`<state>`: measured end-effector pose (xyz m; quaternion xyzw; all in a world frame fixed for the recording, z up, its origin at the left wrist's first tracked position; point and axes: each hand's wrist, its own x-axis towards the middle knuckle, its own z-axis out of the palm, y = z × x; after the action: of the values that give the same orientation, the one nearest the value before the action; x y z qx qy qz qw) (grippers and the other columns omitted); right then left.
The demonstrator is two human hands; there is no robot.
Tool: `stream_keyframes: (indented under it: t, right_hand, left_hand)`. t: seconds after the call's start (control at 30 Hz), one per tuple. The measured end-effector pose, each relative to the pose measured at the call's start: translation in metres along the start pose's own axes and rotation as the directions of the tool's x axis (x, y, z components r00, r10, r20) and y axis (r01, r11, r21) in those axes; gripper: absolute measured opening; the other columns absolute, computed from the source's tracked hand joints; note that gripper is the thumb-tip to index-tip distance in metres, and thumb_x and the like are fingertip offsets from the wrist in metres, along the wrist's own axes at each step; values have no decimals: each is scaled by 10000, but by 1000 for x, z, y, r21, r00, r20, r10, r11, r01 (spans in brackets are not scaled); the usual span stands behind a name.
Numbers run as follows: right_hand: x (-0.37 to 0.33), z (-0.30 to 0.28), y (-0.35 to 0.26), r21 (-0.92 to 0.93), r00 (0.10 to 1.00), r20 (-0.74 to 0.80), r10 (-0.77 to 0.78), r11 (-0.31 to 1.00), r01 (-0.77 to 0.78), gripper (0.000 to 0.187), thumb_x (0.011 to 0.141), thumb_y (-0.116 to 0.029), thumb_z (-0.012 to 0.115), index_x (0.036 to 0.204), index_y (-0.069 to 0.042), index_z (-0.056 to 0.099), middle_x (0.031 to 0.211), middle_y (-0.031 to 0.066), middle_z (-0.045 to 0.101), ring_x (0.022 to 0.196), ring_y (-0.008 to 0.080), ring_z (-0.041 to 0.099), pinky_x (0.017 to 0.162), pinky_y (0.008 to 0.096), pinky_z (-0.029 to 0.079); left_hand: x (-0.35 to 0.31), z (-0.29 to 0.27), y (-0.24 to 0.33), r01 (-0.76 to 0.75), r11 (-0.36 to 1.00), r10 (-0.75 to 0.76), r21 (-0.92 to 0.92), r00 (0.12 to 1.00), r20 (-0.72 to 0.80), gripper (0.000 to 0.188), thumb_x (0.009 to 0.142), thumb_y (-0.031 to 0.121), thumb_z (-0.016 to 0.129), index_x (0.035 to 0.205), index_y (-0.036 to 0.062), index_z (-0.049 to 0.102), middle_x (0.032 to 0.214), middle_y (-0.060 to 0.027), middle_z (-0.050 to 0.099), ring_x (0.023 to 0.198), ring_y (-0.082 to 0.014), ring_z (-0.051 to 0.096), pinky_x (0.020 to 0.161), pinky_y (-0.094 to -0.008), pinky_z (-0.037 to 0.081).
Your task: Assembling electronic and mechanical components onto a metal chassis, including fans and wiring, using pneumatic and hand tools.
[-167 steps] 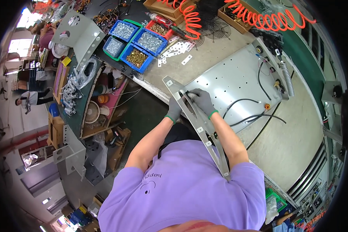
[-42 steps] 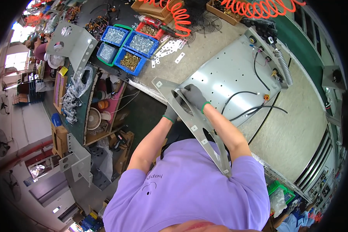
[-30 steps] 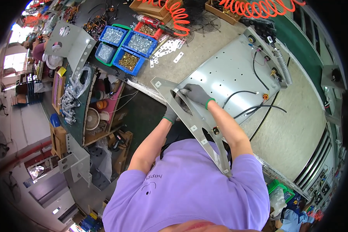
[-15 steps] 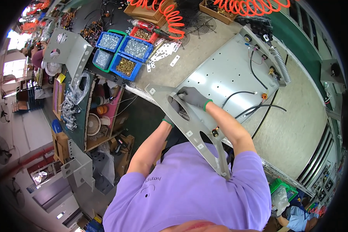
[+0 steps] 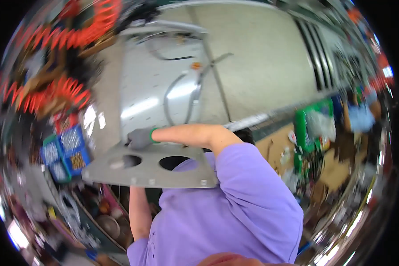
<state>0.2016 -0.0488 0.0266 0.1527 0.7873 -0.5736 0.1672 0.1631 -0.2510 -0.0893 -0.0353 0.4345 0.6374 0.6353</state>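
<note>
Spanning the space just below and to the right of the right hand (image 5: 139, 138), a grey metal plate (image 5: 150, 170) stands in front of the person, with two large oval holes and small pale squares along its lower edge. The gloved hand's fingers are curled at the plate's upper edge, over the hole on the left; blur hides whether they pinch anything. Below the hand, the left forearm (image 5: 139, 213) runs up behind the plate, which hides nearly all of the left hand, so its state cannot be told. Just beyond the right hand lies a broad silvery panel (image 5: 142, 84), with dark cables (image 5: 166, 99) and a small orange ring (image 5: 195, 66) up and to the hand's right. Near the hand on its left are white strips (image 5: 101, 119), then blue bins (image 5: 82, 138) of small silver and brass-coloured pieces; farther up that way hangs a red coiled hose (image 5: 77, 91). Well off to the hand's right, a green crate (image 5: 301, 133) holds a clear bag (image 5: 320, 125), near a person in light blue (image 5: 361, 117).
</note>
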Motion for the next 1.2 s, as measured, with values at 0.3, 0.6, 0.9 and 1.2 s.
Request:
stream_keyframes:
  t: [0.3,0.6,0.9,1.2]
  right_hand:
    - [-257,4,97,426,506,-782,365,904,7,354,823,-212,523,1139,-54,530,1003,180,618,925,296,602,809,362,461]
    - [-462,72,250,842,-824,-269,499,537,50,459,834,-315,596,1072,70,518,914,181,626,866,252,621,788,360,470]
    - [-552,59,345,870,-586,95,805,219,441,591,693,-423,681,1099,-13,557,1074,101,540,709,210,566,442,331,459]
    - [-427,21,212,610,-233,-563,793,588,531,333,789,-210,659,1050,-28,561,897,72,613,688,150,604,513,240,470]
  left_hand:
    - [-12,19,15,293,930,-346,223,904,253,315,944,304,428,1140,72,509,1041,-45,538,948,-153,531,817,-308,474]
    - [-23,55,27,319,890,-417,325,859,298,342,939,330,430,1158,77,502,1053,-54,542,956,-162,538,822,-319,480]
    - [-19,91,46,219,936,-290,276,923,252,370,935,355,432,1176,81,494,1064,-63,547,965,-170,546,826,-331,486]
    - [-32,64,81,-105,993,109,59,991,-72,410,938,345,428,1255,85,443,1173,-90,519,1064,-213,527,914,-375,458]
